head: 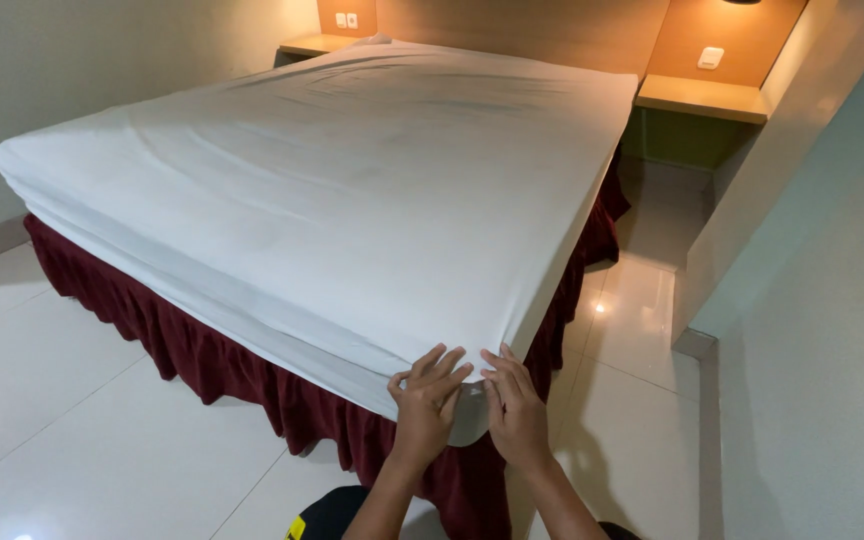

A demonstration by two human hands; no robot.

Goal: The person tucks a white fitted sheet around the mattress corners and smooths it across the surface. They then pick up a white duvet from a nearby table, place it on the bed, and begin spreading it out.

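Observation:
A white sheet covers a large mattress on a bed with a dark red skirt. Both my hands rest on the near corner of the mattress. My left hand lies with fingers spread on the sheet at the corner's edge. My right hand lies right beside it, fingers flat against the sheet on the corner. Whether either hand pinches the cloth I cannot tell; the fingers look pressed on it rather than closed.
Glossy white floor tiles surround the bed. A wooden headboard with side shelves stands at the far end. A pale wall runs close along the right, leaving a narrow aisle.

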